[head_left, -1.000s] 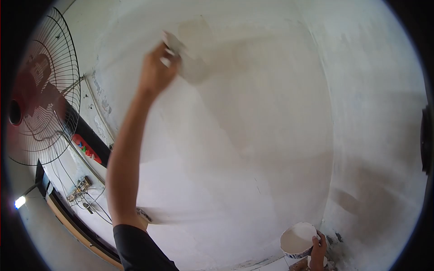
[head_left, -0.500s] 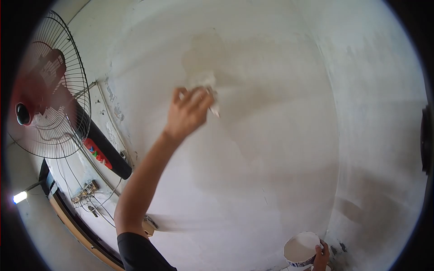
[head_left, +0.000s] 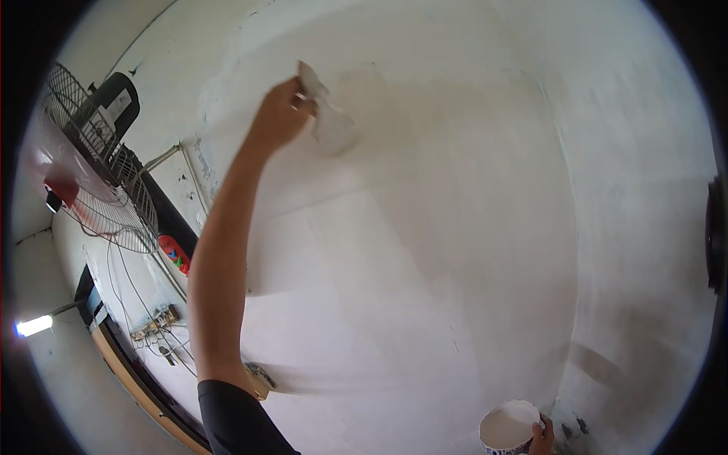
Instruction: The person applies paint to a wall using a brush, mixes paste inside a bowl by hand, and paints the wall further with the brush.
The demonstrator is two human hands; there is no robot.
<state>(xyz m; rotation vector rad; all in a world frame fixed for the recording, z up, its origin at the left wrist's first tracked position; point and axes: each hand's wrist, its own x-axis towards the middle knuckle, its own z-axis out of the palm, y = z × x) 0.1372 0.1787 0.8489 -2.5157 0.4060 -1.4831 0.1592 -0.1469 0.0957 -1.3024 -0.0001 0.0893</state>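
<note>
High on the wall, my left hand is closed on a pale flat scraper. A whitish patch of wet-looking paste shows at its lower side against the wall; motion blurs where the scraper's edge ends. My left arm reaches up from a dark sleeve. At the bottom right, my right hand grips the right rim of a round tub. Smooth off-white paste lies inside it, and the tub's lower part is cut off by the frame.
On the left stands a fan with a wire cage and a dark post. Loose wires and a socket board hang on the wall below it. A lit tube lamp is at far left. A small box-like object sits behind my sleeve.
My left hand has moved up and left along the wall with the scraper, and its wrist has turned. The view has shifted slightly, and the fan head points differently. The tub is still held.
</note>
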